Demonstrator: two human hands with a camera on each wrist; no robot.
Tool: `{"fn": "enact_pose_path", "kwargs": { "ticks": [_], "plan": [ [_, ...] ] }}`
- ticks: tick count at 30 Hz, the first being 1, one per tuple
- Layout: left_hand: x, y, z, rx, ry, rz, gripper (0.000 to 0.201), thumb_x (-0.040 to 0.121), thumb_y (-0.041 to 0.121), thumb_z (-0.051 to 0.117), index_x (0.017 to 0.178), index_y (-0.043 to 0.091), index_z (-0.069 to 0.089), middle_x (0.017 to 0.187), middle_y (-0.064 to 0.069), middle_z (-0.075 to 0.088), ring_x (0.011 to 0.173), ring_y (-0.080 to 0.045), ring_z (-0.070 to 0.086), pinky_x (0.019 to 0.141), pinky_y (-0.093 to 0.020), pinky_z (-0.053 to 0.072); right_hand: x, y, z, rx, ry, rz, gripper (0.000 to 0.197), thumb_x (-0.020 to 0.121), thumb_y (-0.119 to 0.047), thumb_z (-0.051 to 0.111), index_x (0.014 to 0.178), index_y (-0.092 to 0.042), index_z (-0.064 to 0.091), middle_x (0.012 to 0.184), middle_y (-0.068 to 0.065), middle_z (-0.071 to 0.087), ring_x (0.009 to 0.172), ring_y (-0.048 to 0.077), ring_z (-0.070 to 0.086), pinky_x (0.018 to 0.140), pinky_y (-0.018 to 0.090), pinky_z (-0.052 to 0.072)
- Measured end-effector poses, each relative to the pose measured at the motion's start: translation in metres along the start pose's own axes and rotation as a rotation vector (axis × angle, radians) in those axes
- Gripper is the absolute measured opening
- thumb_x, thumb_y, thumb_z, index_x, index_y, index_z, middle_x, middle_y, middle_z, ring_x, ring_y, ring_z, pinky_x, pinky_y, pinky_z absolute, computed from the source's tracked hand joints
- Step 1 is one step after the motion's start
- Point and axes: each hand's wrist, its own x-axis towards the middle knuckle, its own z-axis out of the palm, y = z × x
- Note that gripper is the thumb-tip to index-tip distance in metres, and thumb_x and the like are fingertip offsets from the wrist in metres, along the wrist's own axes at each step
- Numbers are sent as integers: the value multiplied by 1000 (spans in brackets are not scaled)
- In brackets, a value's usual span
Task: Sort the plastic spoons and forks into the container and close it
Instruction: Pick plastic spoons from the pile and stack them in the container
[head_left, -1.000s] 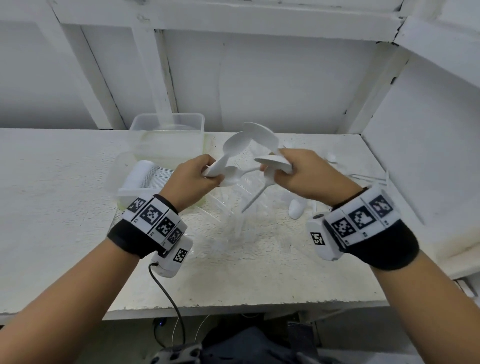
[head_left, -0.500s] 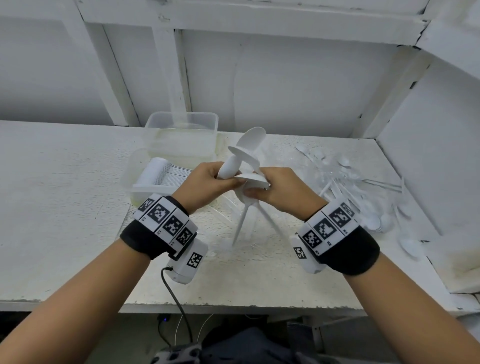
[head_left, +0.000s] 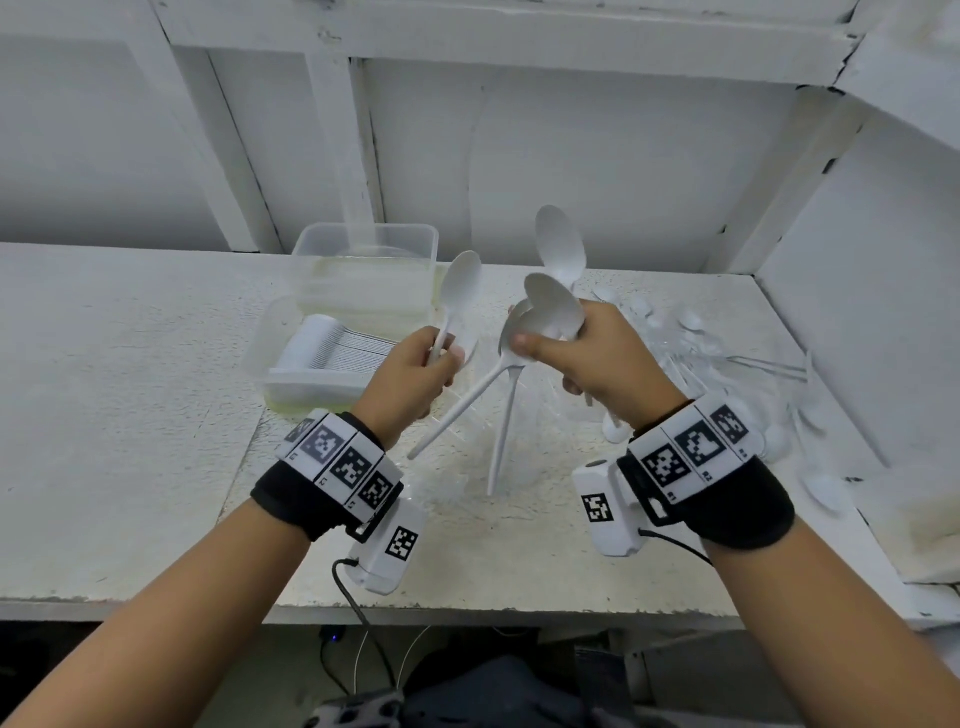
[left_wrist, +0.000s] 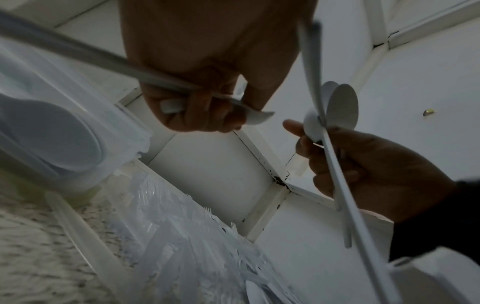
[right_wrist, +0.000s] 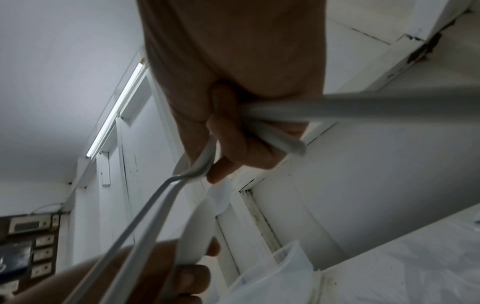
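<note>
My left hand (head_left: 441, 361) grips one white plastic spoon (head_left: 461, 285) by its handle, bowl pointing up, just right of the clear container (head_left: 270, 364). That container holds a stacked row of white spoons (head_left: 332, 347). My right hand (head_left: 540, 347) holds a bunch of several white spoons (head_left: 553, 307), bowls fanned upward and two handles (head_left: 503, 441) hanging down over the table. The left wrist view shows my left hand (left_wrist: 207, 115) curled round the spoon handle (left_wrist: 78, 53), with the right hand's bunch of spoons (left_wrist: 340, 109) opposite. In the right wrist view, fingers (right_wrist: 233, 144) clamp the handles (right_wrist: 145, 216).
A second clear tub (head_left: 363, 260) stands behind the container against the wall. Clear plastic forks (left_wrist: 194, 236) lie heaped on the table below my hands. Loose white spoons (head_left: 727, 358) are scattered at the right, near the side wall (head_left: 857, 312).
My hands, which met over the bunch of spoons, have drawn apart. The left hand now holds a single spoon to the left, and the right hand has lifted the rest slightly.
</note>
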Motion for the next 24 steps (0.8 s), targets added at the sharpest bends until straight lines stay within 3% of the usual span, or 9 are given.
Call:
{"fn": "enact_pose_path", "kwargs": {
  "ticks": [3, 6, 8, 11, 14, 16, 19, 21, 24],
  "plan": [
    [-1, -3, 8, 119, 86, 112, 11, 93, 20, 53, 92, 11, 59, 66, 5, 50, 56, -3, 42, 49, -10, 32, 2, -1, 7, 55, 3, 32, 11, 82, -18, 70, 75, -14, 63, 55, -2, 45, 42, 11, 41, 43, 24, 37],
    [-1, -3, 15, 143, 104, 170, 14, 94, 22, 52, 97, 12, 61, 73, 1, 54, 60, -3, 44, 55, -14, 33, 5, 2, 15, 22, -17, 64, 15, 82, -20, 69, 75, -9, 62, 55, -1, 44, 43, 15, 42, 50, 32, 38],
    [-3, 0, 17, 105, 88, 178, 15, 96, 23, 49, 95, 14, 61, 66, 7, 53, 54, 1, 45, 53, -13, 34, 8, 6, 18, -3, -11, 103, 16, 83, -20, 68, 75, -7, 61, 55, 0, 43, 43, 16, 42, 53, 34, 39],
    [-6, 2, 17, -31, 37, 95, 27, 99, 25, 42, 83, 7, 54, 60, 3, 44, 45, 0, 41, 48, -14, 37, 10, 11, 19, -25, -13, 133, 14, 84, -17, 66, 78, -5, 62, 59, 5, 44, 47, 18, 42, 54, 34, 40],
    [-7, -2, 16, -139, -81, -36, 34, 100, 27, 38, 91, 0, 56, 67, -3, 46, 61, -14, 46, 64, -28, 41, 9, 12, 16, -29, -14, 103, 19, 85, -13, 64, 68, -18, 57, 57, -1, 46, 47, 14, 41, 48, 26, 39],
    [-8, -1, 15, -223, -160, -98, 32, 101, 24, 35, 91, 5, 59, 79, -11, 55, 75, -22, 55, 73, -36, 46, 9, 11, 12, -40, -17, 78, 20, 86, -13, 63, 69, -21, 57, 56, -3, 46, 43, 9, 40, 44, 20, 37],
    [-10, 2, 8, -252, -199, -153, 24, 100, 16, 39, 98, 8, 61, 89, -12, 67, 78, -18, 66, 71, -25, 55, 11, 10, 6, -29, -29, 59, 11, 85, -17, 65, 77, -12, 60, 60, 3, 46, 45, 12, 41, 45, 24, 38],
    [-10, 3, 5, -264, -241, -182, 20, 99, 15, 43, 103, 8, 61, 92, -12, 70, 78, -20, 68, 75, -30, 56, 13, 10, 3, -37, -19, 52, 13, 85, -18, 65, 77, -12, 59, 61, 3, 46, 47, 15, 42, 47, 26, 39],
    [-13, 7, 4, -316, -328, -246, 21, 98, 19, 45, 106, 11, 63, 88, -12, 71, 76, -25, 68, 72, -35, 55, 15, 10, 2, -61, 14, 11, 17, 86, -17, 64, 72, -19, 55, 60, -2, 47, 43, 6, 44, 44, 17, 39]
  ]
}}
